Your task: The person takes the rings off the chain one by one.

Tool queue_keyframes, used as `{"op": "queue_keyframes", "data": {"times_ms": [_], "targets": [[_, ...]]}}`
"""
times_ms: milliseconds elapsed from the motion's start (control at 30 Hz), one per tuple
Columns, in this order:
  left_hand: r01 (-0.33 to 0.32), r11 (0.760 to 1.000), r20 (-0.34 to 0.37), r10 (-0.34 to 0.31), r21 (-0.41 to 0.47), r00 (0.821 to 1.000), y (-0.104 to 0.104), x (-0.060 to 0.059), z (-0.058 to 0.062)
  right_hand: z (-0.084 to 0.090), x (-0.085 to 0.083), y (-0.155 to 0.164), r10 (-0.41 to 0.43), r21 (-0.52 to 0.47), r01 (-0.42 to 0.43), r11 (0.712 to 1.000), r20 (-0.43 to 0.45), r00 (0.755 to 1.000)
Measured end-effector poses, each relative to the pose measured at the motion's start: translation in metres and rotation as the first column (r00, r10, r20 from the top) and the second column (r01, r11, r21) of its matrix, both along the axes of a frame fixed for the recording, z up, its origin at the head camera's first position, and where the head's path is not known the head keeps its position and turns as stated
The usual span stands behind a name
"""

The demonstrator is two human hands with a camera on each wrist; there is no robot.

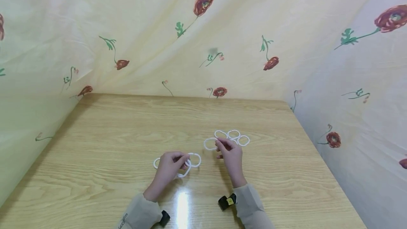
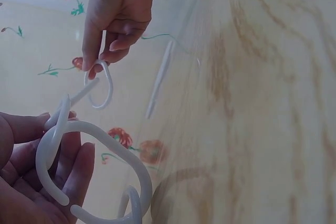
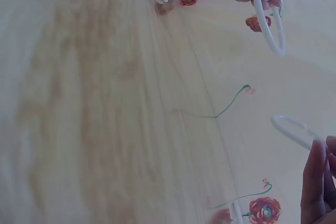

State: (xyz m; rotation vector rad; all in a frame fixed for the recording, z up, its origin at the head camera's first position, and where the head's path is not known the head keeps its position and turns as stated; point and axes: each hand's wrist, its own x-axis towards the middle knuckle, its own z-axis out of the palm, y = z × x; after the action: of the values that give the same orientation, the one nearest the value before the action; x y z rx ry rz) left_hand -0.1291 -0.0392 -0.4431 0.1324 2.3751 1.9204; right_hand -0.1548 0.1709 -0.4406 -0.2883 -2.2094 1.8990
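Nearest to us, two beige sleeves come in over the glossy wooden table (image 1: 95,144), a black wrist strap (image 1: 227,201) showing at the right cuff. The left hand (image 1: 168,169) sits just above the tabletop, its fingers curled round a short chain of linked white rings (image 1: 187,163); the wrist view shows open-ended plastic loops hooked through one another and cradled in the palm. Just beside it, a little farther out, the right hand (image 1: 230,154) pinches a single white ring (image 1: 210,144) between thumb and fingertips (image 2: 100,56), holding it up off the wood and apart from the chain. Right behind that hand lies a small cluster of loose white rings (image 1: 236,137), touching one another, flat on the table. Beyond the far edge hangs a pale cloth with red flowers (image 1: 203,4).
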Motion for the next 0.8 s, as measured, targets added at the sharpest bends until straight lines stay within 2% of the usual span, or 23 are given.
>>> {"op": "queue_keyframes", "data": {"times_ms": [133,400,600,800], "targets": [[-0.009,1.0,0.009,0.009,-0.002,1.0,0.0,-0.001,0.0,-0.003,-0.002,0.004,0.004,0.023,-0.004,1.0,0.01,1.0],[-0.007,1.0,0.001,0.007,-0.007,1.0,0.0,-0.001,-0.001,-0.002,-0.005,0.011,0.0,0.049,-0.005,0.999,0.094,0.996],[0.003,1.0,-0.017,-0.004,-0.013,1.0,0.0,0.0,-0.002,0.0,-0.008,0.019,-0.033,0.072,0.022,0.997,0.158,0.987],[0.0,1.0,-0.008,0.0,-0.014,1.0,0.001,-0.001,-0.001,0.001,-0.009,0.028,-0.03,0.108,0.006,0.994,0.225,0.974]]}}
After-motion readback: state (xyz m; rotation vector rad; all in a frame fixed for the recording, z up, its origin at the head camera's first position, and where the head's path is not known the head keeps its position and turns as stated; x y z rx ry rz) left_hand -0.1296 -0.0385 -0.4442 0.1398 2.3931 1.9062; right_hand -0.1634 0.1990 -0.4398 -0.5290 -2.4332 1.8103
